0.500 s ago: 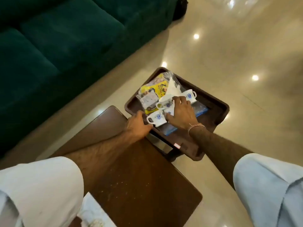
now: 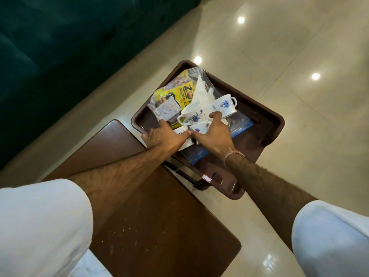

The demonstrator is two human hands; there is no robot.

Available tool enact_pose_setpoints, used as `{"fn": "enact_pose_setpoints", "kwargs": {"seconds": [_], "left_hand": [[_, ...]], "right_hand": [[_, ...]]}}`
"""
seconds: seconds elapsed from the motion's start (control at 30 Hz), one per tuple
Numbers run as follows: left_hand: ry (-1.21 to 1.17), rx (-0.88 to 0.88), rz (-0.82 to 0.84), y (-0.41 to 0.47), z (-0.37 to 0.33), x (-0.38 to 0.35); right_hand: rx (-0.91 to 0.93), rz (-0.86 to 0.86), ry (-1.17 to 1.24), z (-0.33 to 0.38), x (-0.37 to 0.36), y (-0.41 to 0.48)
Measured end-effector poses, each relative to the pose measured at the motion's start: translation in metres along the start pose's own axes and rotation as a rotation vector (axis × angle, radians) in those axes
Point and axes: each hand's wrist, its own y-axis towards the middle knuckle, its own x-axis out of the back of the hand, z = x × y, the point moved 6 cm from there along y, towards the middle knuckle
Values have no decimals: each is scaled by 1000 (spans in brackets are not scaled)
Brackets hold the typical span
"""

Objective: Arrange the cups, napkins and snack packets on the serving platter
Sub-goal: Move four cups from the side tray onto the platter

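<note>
A brown serving platter (image 2: 269, 124) sits past the end of a wooden table. On it lie a yellow snack packet (image 2: 179, 92), a clear packet with a white label (image 2: 166, 109), a blue-edged packet (image 2: 240, 125) and a white napkin (image 2: 201, 90). Several white cups with blue flowers stand bunched together, one at the far right (image 2: 225, 105) and one tilted in the middle (image 2: 192, 114). My left hand (image 2: 163, 136) covers the near-left cup (image 2: 179, 130), fingers reaching the platter's rim. My right hand (image 2: 213, 134) grips the near-middle cup (image 2: 199, 127). My thumbs touch.
The dark wooden table (image 2: 159, 226) runs toward me beneath my forearms, with black legs showing under the platter. A green sofa (image 2: 60, 47) fills the left side. Glossy beige floor tiles (image 2: 299, 56) surround the platter on the right and far sides.
My left hand has moved from the platter's near rim onto the near-left cup. My right hand has drawn back toward me onto the near-middle cup, uncovering the tilted middle cup.
</note>
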Motion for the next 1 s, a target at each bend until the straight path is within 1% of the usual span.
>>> {"fn": "enact_pose_setpoints", "kwargs": {"seconds": [0.07, 0.2, 0.37, 0.5, 0.6, 0.7, 0.87, 1.0], "left_hand": [[-18, 13, -4, -4, -1, 1], [-11, -54, -58, -17, -2, 5], [-163, -90, -100, -32, 9, 14], [-299, -90, -139, -56, 37, 26], [-435, -104, -138, -79, 73, 36], [-492, -91, -157, -104, 122, 48], [-581, -29, -194, -154, 231, 61], [-646, 80, -254, -206, 323, 65]], "right_hand": [[7, 3, 18, 2, 2, -4], [26, 10, 24, 2, 9, -16], [42, 13, 26, 2, 18, -40], [73, 12, 37, 17, 15, -67], [118, 5, 41, 39, 2, -89], [172, 26, 21, 67, -19, -111], [265, 171, -33, 125, -84, -160], [305, 326, -76, 167, -147, -210]]}}
